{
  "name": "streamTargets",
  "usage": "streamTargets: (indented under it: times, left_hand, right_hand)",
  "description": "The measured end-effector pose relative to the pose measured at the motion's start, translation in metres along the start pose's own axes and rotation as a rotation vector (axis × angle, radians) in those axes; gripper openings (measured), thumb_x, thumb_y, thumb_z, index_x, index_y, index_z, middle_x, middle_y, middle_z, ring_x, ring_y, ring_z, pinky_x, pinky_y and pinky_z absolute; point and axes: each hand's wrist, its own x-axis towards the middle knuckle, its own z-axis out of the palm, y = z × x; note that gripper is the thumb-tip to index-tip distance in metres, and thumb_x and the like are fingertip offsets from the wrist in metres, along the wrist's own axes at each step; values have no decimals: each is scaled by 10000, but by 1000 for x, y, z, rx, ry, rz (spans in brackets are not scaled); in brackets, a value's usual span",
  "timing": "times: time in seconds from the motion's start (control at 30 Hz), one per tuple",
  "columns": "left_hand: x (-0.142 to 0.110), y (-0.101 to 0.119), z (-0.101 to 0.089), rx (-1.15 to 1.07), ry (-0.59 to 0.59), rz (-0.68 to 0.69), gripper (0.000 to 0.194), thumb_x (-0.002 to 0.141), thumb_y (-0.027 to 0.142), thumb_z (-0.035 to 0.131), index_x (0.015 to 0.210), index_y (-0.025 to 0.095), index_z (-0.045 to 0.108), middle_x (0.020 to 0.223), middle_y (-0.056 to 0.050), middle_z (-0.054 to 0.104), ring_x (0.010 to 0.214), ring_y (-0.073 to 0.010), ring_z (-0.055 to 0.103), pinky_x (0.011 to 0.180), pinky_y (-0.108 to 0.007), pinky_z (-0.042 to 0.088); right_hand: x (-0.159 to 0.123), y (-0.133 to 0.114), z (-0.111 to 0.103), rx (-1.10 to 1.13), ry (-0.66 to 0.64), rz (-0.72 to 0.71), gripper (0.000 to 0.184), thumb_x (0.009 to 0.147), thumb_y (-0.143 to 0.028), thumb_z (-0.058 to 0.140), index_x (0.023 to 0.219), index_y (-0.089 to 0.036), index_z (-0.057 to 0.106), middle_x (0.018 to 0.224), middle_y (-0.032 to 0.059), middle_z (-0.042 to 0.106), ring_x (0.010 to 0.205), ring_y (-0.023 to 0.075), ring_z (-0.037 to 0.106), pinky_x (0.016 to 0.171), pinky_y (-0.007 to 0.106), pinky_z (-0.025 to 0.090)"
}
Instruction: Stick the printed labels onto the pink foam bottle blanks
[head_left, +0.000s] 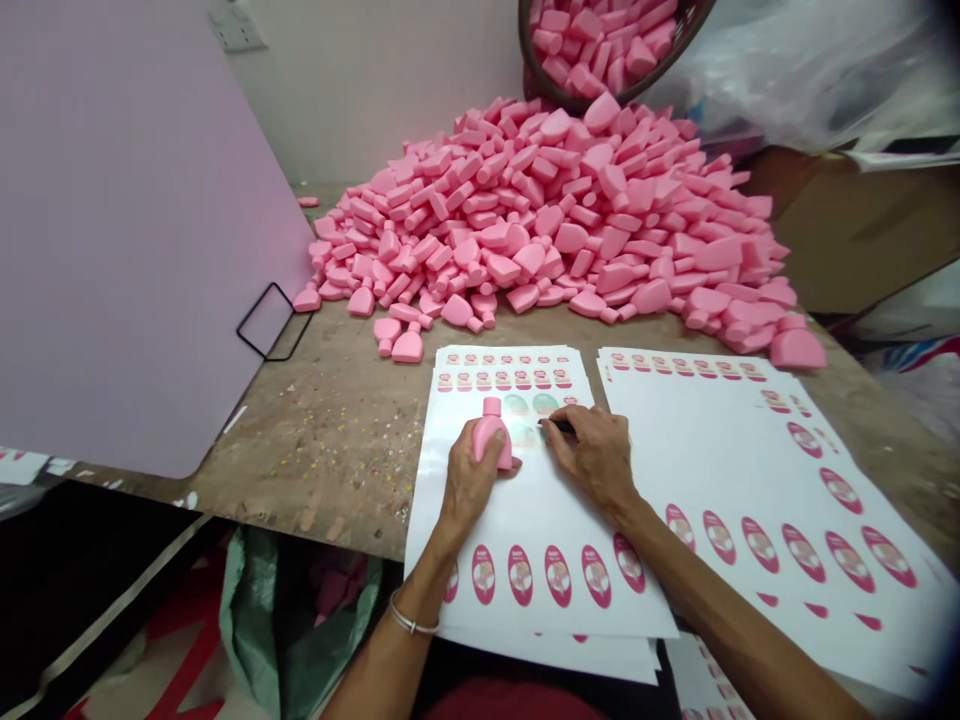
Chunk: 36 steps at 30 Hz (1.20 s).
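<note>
My left hand (471, 478) is closed around a small pink bottle (491, 436) with a pink cap, held upright above a sheet of stickers (499, 505). Its thumb presses on the bottle's front. In my right hand (596, 448) is a slim black pointed tool (559, 427), pinched between thumb and fingers. Its tip is at the pale green round stickers (545, 404) in the sheet's upper middle; its exact kind is too small to tell. Small stickers run along the sheet's top, and pink oval stickers (557, 575) along its lower part.
A big heap of pink bottles (540, 215) covers the back of the table, beneath a tipped brown basket (529, 70) holding more. A second sticker sheet (701, 430) lies at right. A pale panel (142, 240) stands at left. Below the table edge hangs a green sack (259, 620).
</note>
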Motion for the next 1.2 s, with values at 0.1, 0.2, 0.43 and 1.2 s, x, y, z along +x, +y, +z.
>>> streamTargets:
  times: [0.1, 0.2, 0.43, 1.2]
  left_hand:
    - [-1, 0, 0, -1, -2, 11, 368, 825, 463, 550, 1017, 149, 530, 781, -20, 607, 617, -166, 677, 603, -275, 574]
    - [-1, 0, 0, 7, -1, 21, 387, 820, 488, 548, 1018, 155, 534, 798, -23, 602, 615, -164, 676, 593, -272, 573]
    - [-2, 3, 0, -82, 17, -8, 436, 790, 510, 583, 1010, 135, 552, 732, -33, 613, 577, -156, 651, 576, -280, 567]
    - [-36, 32, 3, -636, -78, -122, 577, 858, 606, 417, 1040, 103, 632, 816, -104, 692, 705, -202, 663, 675, -374, 572]
  right_hand:
    - [0, -1, 0, -38, -49, -10, 151, 861, -328, 541, 791, -202, 586, 733, 16, 651, 726, 184, 531, 757, 346, 271]
    - [1, -1, 2, -8, -65, -18, 177, 842, -374, 569, 805, -202, 589, 738, 24, 651, 726, 186, 544, 766, 344, 294]
    - [2, -2, -5, 294, 18, 51, 219, 768, -396, 649, 707, -207, 556, 682, 5, 619, 651, 160, 554, 713, 325, 398]
    - [-1, -69, -55, 765, -101, 322, 237, 770, -424, 659, 885, -233, 742, 878, 32, 729, 788, 217, 668, 711, 345, 551]
